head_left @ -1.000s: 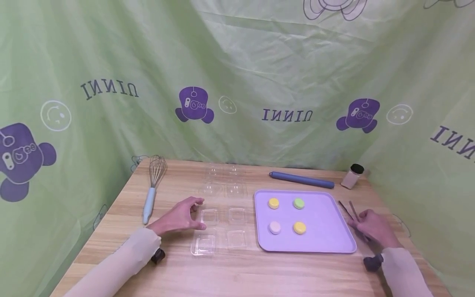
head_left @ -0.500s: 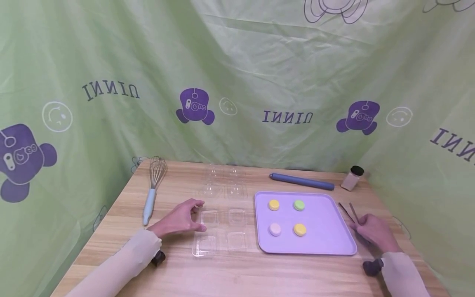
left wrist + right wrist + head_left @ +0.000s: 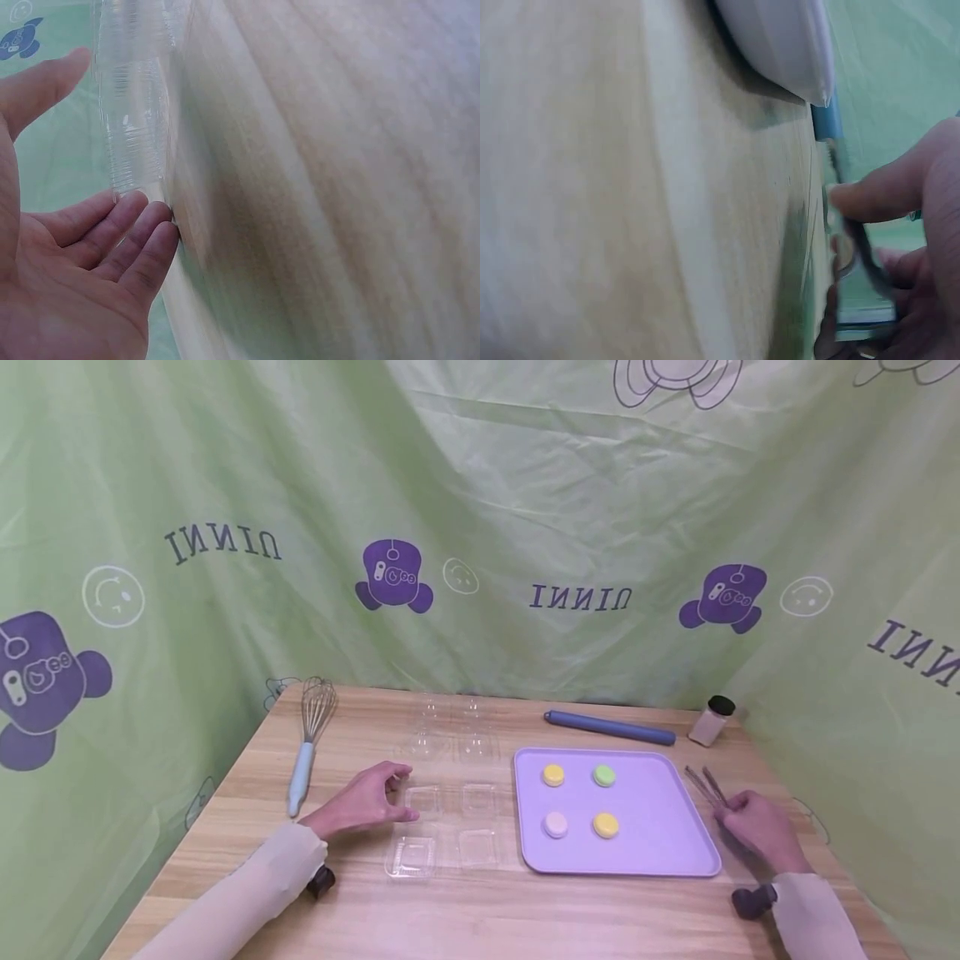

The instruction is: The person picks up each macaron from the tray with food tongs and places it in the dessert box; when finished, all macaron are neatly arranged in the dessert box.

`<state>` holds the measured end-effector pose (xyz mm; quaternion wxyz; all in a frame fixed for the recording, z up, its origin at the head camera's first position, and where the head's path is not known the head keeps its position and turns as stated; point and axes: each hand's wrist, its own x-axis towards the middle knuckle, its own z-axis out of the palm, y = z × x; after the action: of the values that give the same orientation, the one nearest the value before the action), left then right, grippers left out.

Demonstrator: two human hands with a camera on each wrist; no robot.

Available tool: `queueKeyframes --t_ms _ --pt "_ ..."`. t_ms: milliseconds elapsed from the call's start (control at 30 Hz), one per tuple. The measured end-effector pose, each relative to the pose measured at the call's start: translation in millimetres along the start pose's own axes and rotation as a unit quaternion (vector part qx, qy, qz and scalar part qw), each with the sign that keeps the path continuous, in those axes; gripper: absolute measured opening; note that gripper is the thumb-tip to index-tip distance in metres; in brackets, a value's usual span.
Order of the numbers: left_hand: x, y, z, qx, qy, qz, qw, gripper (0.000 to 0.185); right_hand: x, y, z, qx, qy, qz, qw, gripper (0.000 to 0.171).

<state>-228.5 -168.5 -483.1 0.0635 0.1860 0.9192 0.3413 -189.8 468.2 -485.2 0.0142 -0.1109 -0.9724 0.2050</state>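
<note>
My left hand (image 3: 365, 797) is at the left side of a clear plastic container (image 3: 480, 797). Its thumb and fingers are spread apart, and in the left wrist view the fingertips (image 3: 161, 214) come right up to the bottom edge of the ridged clear plastic (image 3: 131, 112). To the right of the purple tray (image 3: 675, 839), my right hand (image 3: 761, 827) grips metal tongs (image 3: 705, 787), whose two arms point away from me, spread slightly. The right wrist view shows the thumb (image 3: 877, 195) against the tongs' dark metal handle (image 3: 862, 247). Four-sided cups line the container's near half; its domed lid lies folded back.
On the tray are two yellow macarons (image 3: 606, 825), a green macaron (image 3: 603, 775) and a pink macaron (image 3: 556, 824). A whisk (image 3: 302, 768) lies at the left. Behind the tray are a blue rolling pin (image 3: 609, 727) and a black-lidded jar (image 3: 712, 720). A green curtain (image 3: 480, 485) surrounds the table.
My right hand has taken a firmer hold of the tongs and shifted slightly nearer me; the tongs have turned, and their arms look lighter. My left hand has barely moved.
</note>
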Motion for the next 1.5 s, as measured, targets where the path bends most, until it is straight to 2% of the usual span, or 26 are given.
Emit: queueKeyframes --t_ms 300,567,667,833,933,1133,1233,1500 --pt "-0.6 0.8 1.8 0.005 0.004 0.004 1.0000 0.084 -7.2 -9.3 2.8 0.034 0.081 0.001 0.996 0.041" --pt "-1.1 -0.7 3.0 0.008 0.005 0.002 1.0000 0.085 -5.8 -11.7 3.6 0.075 0.105 0.010 0.992 0.041" --pt "-0.9 -1.1 3.4 0.014 0.004 0.003 0.9999 0.085 -5.2 -11.5 4.6 0.099 0.114 0.020 0.988 0.047" --pt "0.2 -1.1 3.4 0.019 0.005 0.006 0.9998 0.084 -5.1 -14.2 3.0 0.153 0.114 0.051 0.980 0.057" --pt "1.6 -0.6 2.4 0.019 0.005 0.010 0.9998 0.083 -4.1 -19.2 -0.3 0.178 0.120 0.063 0.975 0.057" --pt "2.7 0.7 -0.6 0.020 0.005 0.010 0.9997 0.081 4.4 -31.3 -8.6 0.180 0.154 0.041 0.971 0.053" --pt "2.4 1.2 -1.9 0.021 0.003 0.013 0.9997 0.082 5.3 -40.2 -10.3 0.190 0.156 0.021 0.969 0.050" --pt "5.2 -0.1 -0.8 0.022 0.005 0.017 0.9996 0.081 8.6 -71.4 -8.3 0.156 0.173 -0.074 0.970 0.043"
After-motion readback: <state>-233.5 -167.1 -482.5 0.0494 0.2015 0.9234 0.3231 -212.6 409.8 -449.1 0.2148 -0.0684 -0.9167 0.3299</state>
